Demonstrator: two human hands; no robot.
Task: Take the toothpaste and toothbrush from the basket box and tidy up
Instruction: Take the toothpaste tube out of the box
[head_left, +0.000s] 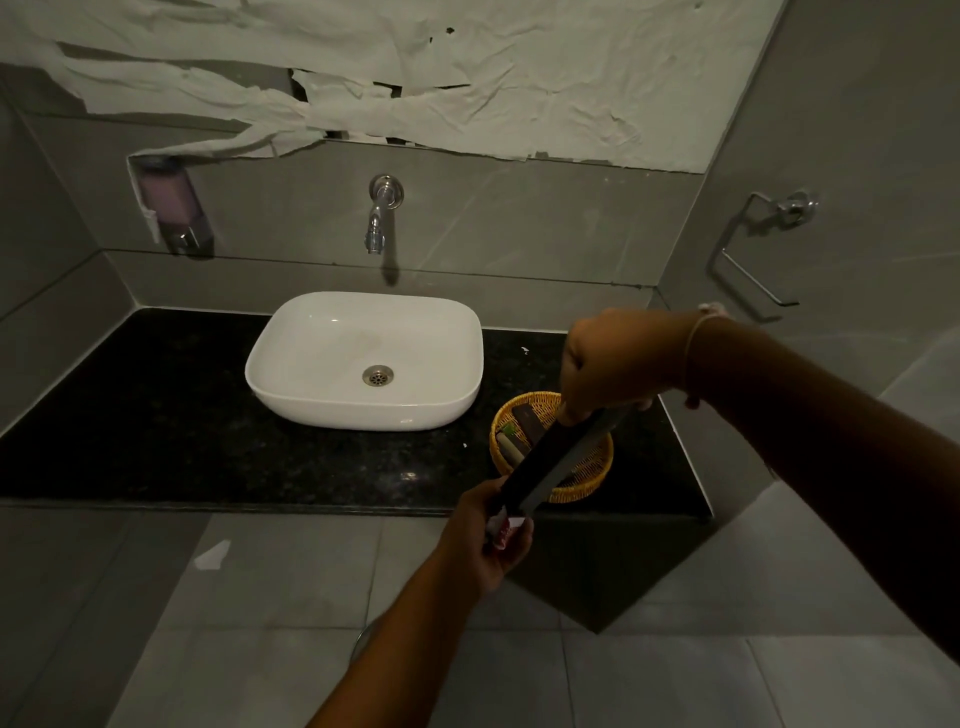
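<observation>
The near end of a long dark box (553, 460) is clamped in the left hand (480, 535) just past the front edge of the black counter (156, 415); a red-and-white item, too small to identify, is pinched there too. The box's far end is gripped by the right hand (613, 364) above the yellow woven basket (587, 480), which is set close to the counter's front right corner with small packets left inside. Open counter is seen left of the white basin (291, 384), under the wall tap (378, 223)
</observation>
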